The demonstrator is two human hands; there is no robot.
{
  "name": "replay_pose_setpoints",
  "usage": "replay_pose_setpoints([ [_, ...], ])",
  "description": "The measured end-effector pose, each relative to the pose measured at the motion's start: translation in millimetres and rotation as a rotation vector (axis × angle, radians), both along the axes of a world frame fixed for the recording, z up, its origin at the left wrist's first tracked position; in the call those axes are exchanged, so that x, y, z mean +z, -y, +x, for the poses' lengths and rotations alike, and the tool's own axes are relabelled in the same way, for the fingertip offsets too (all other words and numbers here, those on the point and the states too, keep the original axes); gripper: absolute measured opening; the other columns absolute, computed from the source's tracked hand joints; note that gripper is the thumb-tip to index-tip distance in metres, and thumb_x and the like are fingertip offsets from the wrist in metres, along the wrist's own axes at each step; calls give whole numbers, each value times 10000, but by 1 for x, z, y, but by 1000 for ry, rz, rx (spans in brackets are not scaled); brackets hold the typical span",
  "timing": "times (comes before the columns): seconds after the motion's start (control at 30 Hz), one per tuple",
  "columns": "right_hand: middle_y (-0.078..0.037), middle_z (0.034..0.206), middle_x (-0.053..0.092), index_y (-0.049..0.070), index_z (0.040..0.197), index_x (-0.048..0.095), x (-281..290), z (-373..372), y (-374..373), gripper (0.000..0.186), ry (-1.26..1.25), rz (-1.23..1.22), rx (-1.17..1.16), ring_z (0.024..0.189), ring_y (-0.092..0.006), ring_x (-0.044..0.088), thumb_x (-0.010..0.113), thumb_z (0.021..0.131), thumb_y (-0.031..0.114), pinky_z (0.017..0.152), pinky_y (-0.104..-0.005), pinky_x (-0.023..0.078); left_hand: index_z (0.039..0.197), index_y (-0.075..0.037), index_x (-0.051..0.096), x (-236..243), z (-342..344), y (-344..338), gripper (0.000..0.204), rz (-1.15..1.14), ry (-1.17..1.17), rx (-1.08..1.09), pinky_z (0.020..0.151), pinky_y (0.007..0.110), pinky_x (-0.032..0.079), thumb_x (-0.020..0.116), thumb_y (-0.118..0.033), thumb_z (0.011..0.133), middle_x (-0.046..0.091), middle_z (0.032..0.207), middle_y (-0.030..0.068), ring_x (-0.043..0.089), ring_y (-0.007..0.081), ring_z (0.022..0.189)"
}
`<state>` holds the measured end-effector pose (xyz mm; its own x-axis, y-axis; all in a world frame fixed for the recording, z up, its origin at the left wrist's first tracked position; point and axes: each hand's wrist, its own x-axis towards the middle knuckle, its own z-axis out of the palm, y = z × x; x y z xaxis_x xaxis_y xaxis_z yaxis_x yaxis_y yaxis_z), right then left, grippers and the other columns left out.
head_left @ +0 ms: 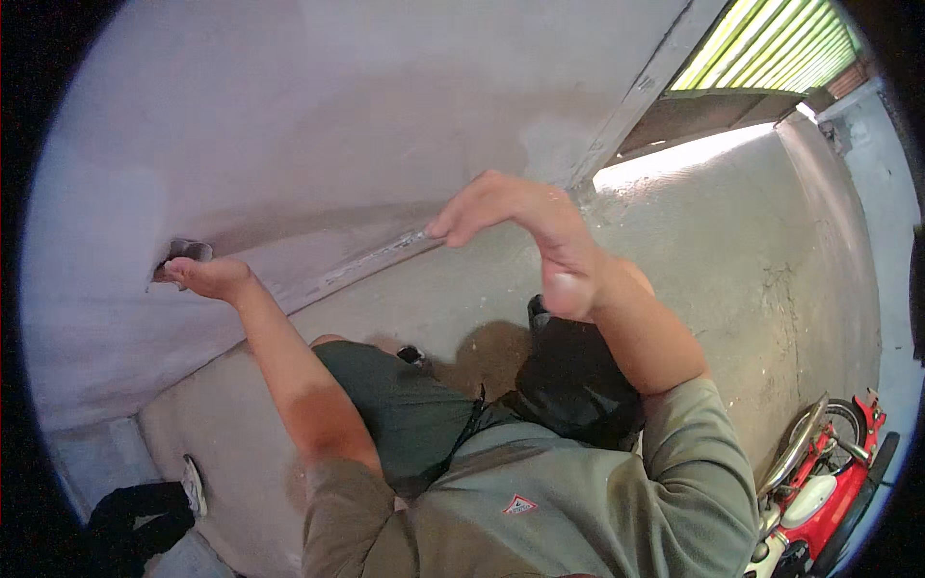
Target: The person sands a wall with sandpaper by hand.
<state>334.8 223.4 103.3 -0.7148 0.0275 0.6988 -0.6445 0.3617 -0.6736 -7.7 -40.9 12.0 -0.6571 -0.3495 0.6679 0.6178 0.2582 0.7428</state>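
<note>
Against the pale plastered wall (318,125), my left hand (220,277) is closed, its fingers curled at a small dark-grey, square-edged patch (198,250). Whether that patch is a held piece or a recess in the wall I cannot make out; the fingertips are partly hidden. My right hand (540,226) is raised in front of me, near the foot of the wall in view. Its fingers are bent but apart from the thumb, and nothing shows between them.
Below the wall runs a rough lower edge (366,265), meeting a grey concrete floor (694,260). A red motorcycle (829,482) stands at the lower right. Bright slatted shutters (761,48) are at the upper right. Black cloth (145,511) and a light shoe (195,486) lie lower left.
</note>
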Motion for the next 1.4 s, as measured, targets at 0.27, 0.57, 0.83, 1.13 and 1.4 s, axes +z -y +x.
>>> replay_pose_setpoints([
  [0.27, -185, 1032, 637, 10, 1158, 651, -20, 0, -7, 827, 184, 99, 45, 967, -382, 628, 442, 899, 767, 846, -437, 500, 1536, 144, 110, 10, 21, -23, 927, 465, 219, -286, 1217, 468, 229, 293, -616, 1039, 154, 1637, 276, 282, 349, 1489],
  [0.57, -174, 1027, 680, 1, 1127, 668, -12, 10, -32, 931, 199, 39, -81, 915, -341, 646, 222, 945, 797, 821, -416, 517, 1558, 85, 145, 16, 24, -28, 886, 595, 363, -126, 1241, 447, 160, 248, -625, 1038, 143, 1646, 245, 204, 330, 1515],
  [0.83, -189, 1014, 692, -9, 1130, 664, -19, 8, -38, 753, 148, 8, -116, 902, -370, 662, 329, 1013, 655, 801, -436, 523, 1568, 16, 166, 16, 27, -35, 806, 328, 82, -292, 1237, 435, 165, 260, -598, 1055, 204, 1632, 191, 269, 284, 1467],
  [1.13, -164, 977, 663, -2, 1182, 654, -19, 15, -41, 862, 269, 36, -113, 866, -320, 632, 249, 986, 732, 796, -413, 508, 1591, -28, 133, 2, 13, -25, 865, 523, 370, -227, 1245, 469, 147, 223, -660, 1008, 155, 1659, 181, 205, 321, 1511],
  [1.4, -174, 981, 658, 9, 1186, 652, -17, 15, -42, 789, 270, 53, -126, 864, -328, 629, 282, 1009, 683, 797, -427, 503, 1609, -28, 65, 0, 15, -20, 881, 681, 420, -237, 1253, 482, 98, 251, -648, 1011, 47, 1686, 184, 52, 328, 1556],
])
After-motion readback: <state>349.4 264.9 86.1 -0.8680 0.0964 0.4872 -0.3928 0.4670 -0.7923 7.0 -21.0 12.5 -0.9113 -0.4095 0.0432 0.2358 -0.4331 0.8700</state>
